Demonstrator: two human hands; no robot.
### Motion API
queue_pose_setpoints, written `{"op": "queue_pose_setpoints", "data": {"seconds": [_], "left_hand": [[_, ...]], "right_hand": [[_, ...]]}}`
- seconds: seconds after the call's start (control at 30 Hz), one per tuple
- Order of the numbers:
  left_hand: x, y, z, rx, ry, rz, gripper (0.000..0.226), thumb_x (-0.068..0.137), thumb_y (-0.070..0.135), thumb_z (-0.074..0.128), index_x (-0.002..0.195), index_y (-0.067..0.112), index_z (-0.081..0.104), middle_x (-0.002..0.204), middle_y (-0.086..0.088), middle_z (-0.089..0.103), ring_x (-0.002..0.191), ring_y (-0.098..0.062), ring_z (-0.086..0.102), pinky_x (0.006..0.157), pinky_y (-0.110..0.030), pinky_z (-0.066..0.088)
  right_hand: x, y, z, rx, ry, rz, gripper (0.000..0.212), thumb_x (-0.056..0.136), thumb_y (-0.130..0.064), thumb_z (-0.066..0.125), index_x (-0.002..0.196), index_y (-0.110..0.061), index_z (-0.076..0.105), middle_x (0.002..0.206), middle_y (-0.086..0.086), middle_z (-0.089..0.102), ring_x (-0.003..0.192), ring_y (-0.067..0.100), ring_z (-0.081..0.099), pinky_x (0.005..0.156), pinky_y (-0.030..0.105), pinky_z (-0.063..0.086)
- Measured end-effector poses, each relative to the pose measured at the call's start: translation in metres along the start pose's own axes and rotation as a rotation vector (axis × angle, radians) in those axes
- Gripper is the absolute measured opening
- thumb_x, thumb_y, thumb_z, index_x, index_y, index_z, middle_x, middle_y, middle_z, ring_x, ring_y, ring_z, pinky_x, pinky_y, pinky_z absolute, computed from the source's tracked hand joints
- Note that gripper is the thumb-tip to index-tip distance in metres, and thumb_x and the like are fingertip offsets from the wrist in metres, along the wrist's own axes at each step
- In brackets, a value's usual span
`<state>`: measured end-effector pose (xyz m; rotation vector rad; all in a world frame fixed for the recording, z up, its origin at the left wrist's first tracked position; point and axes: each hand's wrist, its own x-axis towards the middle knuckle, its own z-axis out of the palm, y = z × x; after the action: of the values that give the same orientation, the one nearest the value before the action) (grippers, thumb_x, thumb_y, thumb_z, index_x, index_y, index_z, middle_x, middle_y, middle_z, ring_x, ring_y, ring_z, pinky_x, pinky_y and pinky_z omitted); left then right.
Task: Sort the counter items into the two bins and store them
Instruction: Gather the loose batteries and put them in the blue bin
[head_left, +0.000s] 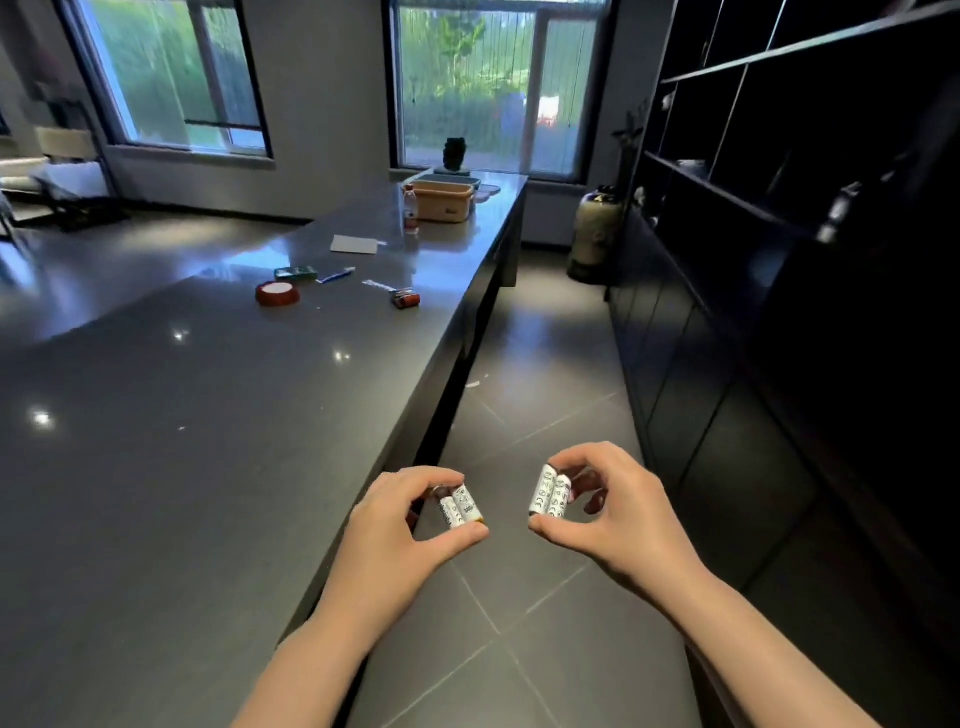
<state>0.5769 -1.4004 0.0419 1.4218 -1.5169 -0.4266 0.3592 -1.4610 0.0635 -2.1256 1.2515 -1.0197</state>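
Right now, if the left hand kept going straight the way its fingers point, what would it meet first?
The left hand, pinching two batteries, points toward the right hand. It would probably meet that hand's batteries first, though depth is unclear.

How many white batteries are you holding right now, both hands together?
4. Two white batteries are pinched side by side in the left hand, and two more in the right hand. Fingers could hide others.
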Motion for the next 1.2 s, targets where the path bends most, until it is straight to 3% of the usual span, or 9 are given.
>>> {"op": "queue_pose_setpoints", "data": {"seconds": [0.4, 0.6, 0.9, 1.07, 1.2], "left_hand": [[0.237, -0.067, 0.074, -0.018, -0.059, 0.066, 0.041, 0.062, 0.03, 0.086, 0.095, 0.042, 0.064, 0.102, 0.038, 0.055, 0.099, 0.008, 0.051, 0.075, 0.001, 0.032], [0.351, -0.099, 0.102, -0.03, -0.124, 0.09, 0.042, 0.061, 0.032, 0.086, 0.094, 0.042, 0.064, 0.099, 0.035, 0.056, 0.095, 0.002, 0.054, 0.076, -0.007, 0.038], [0.503, -0.145, 0.195, -0.038, -0.147, 0.073, 0.042, 0.06, 0.033, 0.086, 0.095, 0.041, 0.065, 0.098, 0.035, 0.056, 0.093, 0.003, 0.053, 0.073, -0.007, 0.039], [0.603, -0.155, 0.256, -0.008, -0.15, 0.07, 0.046, 0.058, 0.036, 0.087, 0.099, 0.039, 0.065, 0.094, 0.022, 0.061, 0.094, 0.002, 0.054, 0.078, -0.012, 0.041], [0.676, -0.161, 0.292, 0.006, -0.115, 0.058, 0.047, 0.058, 0.038, 0.086, 0.099, 0.042, 0.063, 0.095, 0.019, 0.059, 0.093, 0.008, 0.052, 0.076, -0.004, 0.036]], "right_hand": [[0.202, 0.105, 0.008, -0.023, 0.108, 0.074, 0.045, 0.056, -0.029, 0.089, 0.093, -0.033, 0.062, 0.091, -0.016, 0.06, 0.079, 0.003, 0.059, 0.065, 0.021, 0.048], [0.302, 0.148, 0.015, -0.027, 0.145, 0.12, 0.048, 0.057, -0.029, 0.089, 0.096, -0.034, 0.062, 0.092, -0.017, 0.06, 0.081, 0.003, 0.059, 0.065, 0.019, 0.047], [0.444, 0.248, 0.0, -0.055, 0.139, 0.098, 0.048, 0.057, -0.032, 0.089, 0.097, -0.036, 0.061, 0.092, -0.016, 0.059, 0.084, 0.004, 0.058, 0.066, 0.02, 0.047], [0.542, 0.319, -0.033, -0.076, 0.114, 0.079, 0.048, 0.058, -0.033, 0.088, 0.098, -0.035, 0.061, 0.093, -0.016, 0.058, 0.083, 0.003, 0.058, 0.067, 0.024, 0.048], [0.618, 0.363, -0.051, -0.065, 0.094, 0.066, 0.046, 0.057, -0.033, 0.088, 0.095, -0.034, 0.062, 0.091, -0.016, 0.057, 0.081, 0.004, 0.057, 0.068, 0.026, 0.049]]}}
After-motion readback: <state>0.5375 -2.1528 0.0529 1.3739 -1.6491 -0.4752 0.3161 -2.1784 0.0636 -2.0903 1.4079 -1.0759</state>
